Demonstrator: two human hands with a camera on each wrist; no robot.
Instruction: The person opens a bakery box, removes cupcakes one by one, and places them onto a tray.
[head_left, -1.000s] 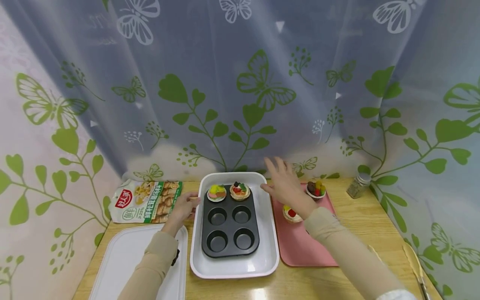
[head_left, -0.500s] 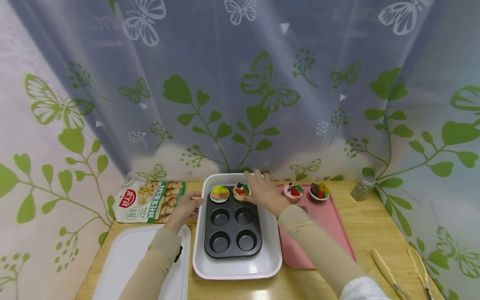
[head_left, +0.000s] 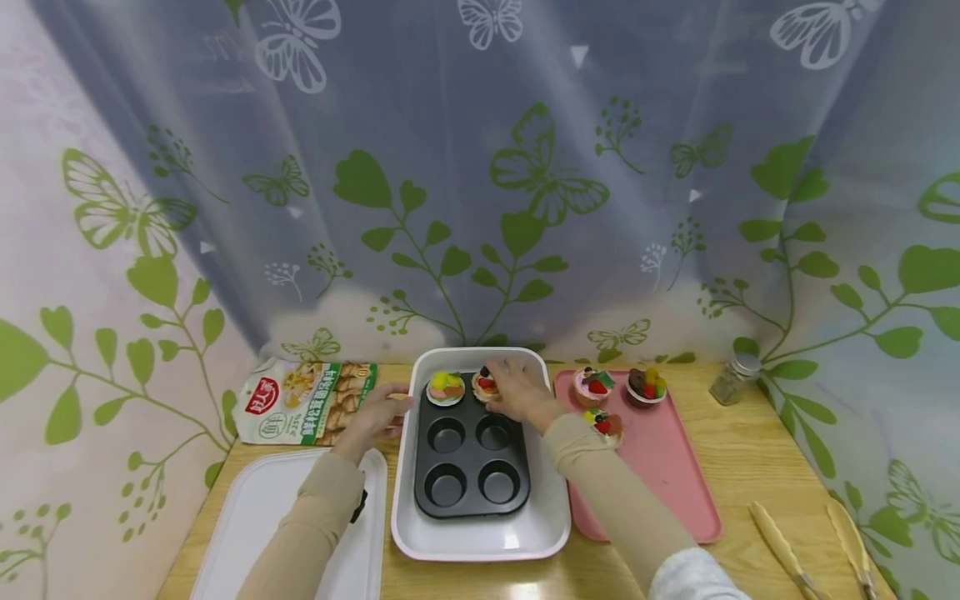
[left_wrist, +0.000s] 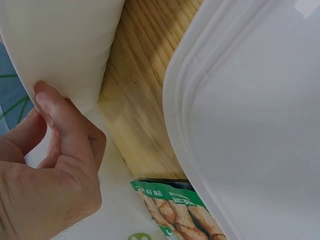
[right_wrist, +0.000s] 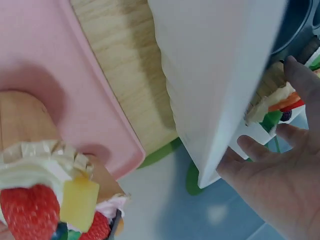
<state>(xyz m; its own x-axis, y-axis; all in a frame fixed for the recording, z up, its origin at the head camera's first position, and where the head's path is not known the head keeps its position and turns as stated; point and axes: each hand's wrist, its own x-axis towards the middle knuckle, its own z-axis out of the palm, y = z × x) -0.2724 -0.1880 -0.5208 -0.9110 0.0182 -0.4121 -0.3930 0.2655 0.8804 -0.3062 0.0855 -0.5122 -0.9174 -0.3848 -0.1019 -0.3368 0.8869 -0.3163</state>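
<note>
My left hand [head_left: 381,414] pinches the left rim of a deep white tray [head_left: 480,538]; the left wrist view shows thumb and fingers on that white wall [left_wrist: 65,45]. Inside the tray lies a black muffin tin [head_left: 472,457]. Two fruit-topped cupcakes sit in its back row, a yellow-and-pink one [head_left: 446,390] at left and a berry one [head_left: 483,387] at right. My right hand [head_left: 522,395] reaches over the tray's right side to the berry cupcake, its fingers spread beside it. In the right wrist view this hand [right_wrist: 290,165] has its thumb and fingers apart around the cupcake [right_wrist: 280,100].
Right of the white tray, a pink tray [head_left: 667,467] holds several more cupcakes [head_left: 645,387]. A glass jar [head_left: 736,379] stands behind two tongs-like tan arms [head_left: 780,542]. At left are a white flat tray [head_left: 292,525] and a printed food bag [head_left: 307,404]. A patterned curtain [head_left: 420,100] hangs behind.
My right hand has moved left from above the pink tray to the berry cupcake in the tin. The left hand has stayed at the white tray's rim.
</note>
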